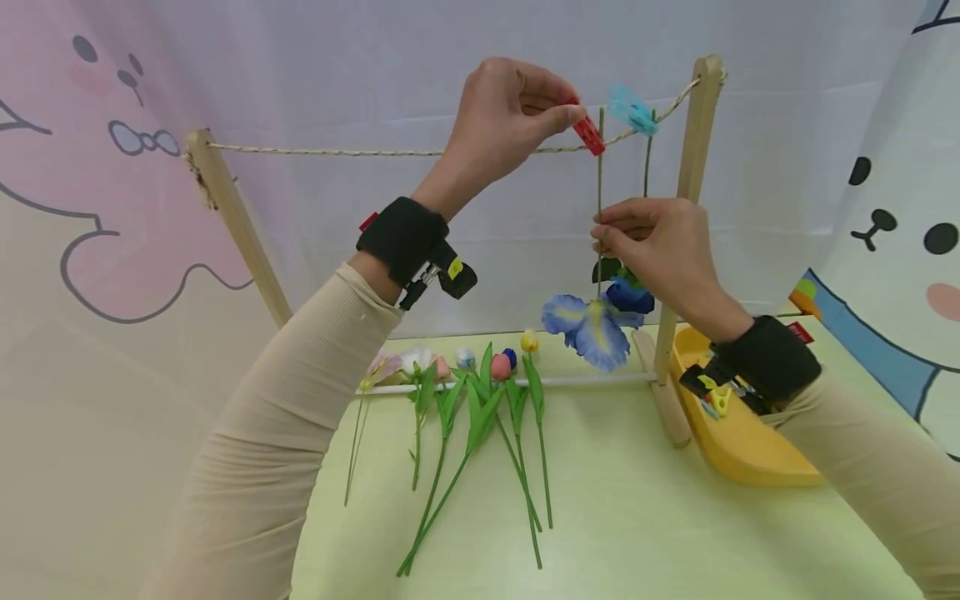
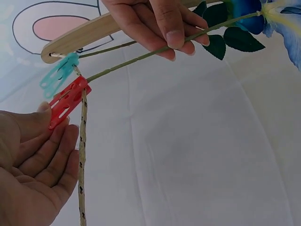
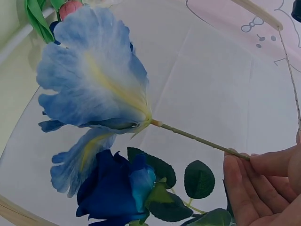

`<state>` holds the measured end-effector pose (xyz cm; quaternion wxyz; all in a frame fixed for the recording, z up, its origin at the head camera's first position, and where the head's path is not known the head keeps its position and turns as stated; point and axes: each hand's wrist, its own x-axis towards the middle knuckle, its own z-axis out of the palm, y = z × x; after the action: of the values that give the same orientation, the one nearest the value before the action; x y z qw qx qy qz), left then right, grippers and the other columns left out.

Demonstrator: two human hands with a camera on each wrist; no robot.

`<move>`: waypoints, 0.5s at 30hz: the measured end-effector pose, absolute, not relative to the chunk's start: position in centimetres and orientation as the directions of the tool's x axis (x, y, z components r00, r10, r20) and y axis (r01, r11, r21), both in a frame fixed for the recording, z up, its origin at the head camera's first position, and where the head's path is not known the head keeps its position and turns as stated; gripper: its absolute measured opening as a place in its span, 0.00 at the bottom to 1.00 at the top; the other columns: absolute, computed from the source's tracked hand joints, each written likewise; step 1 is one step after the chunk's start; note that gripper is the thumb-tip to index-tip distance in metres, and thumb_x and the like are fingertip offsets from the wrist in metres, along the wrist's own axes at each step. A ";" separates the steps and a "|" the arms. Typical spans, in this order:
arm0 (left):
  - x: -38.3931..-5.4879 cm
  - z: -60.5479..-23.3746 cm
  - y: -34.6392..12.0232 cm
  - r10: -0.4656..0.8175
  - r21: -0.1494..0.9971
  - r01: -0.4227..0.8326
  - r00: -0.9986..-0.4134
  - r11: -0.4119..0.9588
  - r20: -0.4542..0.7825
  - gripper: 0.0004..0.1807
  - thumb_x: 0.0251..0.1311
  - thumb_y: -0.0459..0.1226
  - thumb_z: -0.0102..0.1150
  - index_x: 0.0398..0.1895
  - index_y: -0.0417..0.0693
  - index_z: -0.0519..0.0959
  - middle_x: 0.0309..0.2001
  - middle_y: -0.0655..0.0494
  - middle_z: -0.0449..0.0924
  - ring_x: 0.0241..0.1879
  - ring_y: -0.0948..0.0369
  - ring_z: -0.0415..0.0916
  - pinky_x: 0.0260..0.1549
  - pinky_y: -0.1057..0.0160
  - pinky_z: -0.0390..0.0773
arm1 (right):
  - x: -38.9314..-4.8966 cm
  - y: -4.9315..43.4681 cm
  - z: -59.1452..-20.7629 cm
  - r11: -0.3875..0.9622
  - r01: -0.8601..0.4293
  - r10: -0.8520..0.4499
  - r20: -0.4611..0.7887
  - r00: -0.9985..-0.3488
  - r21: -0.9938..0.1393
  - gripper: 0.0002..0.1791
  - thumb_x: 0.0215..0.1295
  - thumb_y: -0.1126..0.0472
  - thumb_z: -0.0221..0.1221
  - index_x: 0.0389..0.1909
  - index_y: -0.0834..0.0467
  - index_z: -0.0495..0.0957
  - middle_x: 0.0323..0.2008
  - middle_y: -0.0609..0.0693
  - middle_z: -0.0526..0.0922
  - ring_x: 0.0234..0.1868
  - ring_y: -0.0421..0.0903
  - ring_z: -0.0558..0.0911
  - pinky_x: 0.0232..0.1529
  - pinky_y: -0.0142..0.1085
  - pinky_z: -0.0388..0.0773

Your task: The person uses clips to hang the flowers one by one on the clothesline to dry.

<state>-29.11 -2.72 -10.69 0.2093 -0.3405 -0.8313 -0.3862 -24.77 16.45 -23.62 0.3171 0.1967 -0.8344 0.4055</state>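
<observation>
My left hand (image 1: 504,117) pinches a red clothespin (image 1: 588,133) at the rope (image 1: 337,152), where the top of a flower stem meets it. In the left wrist view the red clothespin (image 2: 69,102) sits across the rope and the stem's end. My right hand (image 1: 660,246) pinches that stem between thumb and fingers lower down. From it a light blue iris (image 1: 597,329) with yellow streaks hangs head down. A turquoise clothespin (image 1: 632,110) on the rope to the right holds another stem. Behind the iris hangs a dark blue rose (image 3: 106,190) with green leaves.
Wooden posts (image 1: 701,125) carry the rope at both ends. Several artificial flowers, among them a pink tulip (image 1: 501,367), lie on the pale green table (image 1: 637,517) across a white rod (image 1: 600,380). A yellow tray (image 1: 750,462) with clothespins stands at the right.
</observation>
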 end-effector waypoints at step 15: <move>-28.4 -11.6 -3.0 0.429 0.480 0.742 -0.665 0.468 0.611 0.19 0.61 0.41 0.66 0.54 0.42 0.82 0.49 0.52 0.84 0.44 0.62 0.82 0.46 0.73 0.79 | -23.4 17.2 -23.4 0.697 -0.545 -0.062 0.718 -0.694 -0.466 0.12 0.65 0.59 0.62 0.45 0.61 0.86 0.35 0.52 0.89 0.33 0.45 0.88 0.34 0.10 0.73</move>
<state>-28.36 -2.97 -11.61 0.2080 -0.3523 -0.8310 -0.3769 -23.38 17.24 -23.40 0.3486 0.1779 -0.8526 0.3462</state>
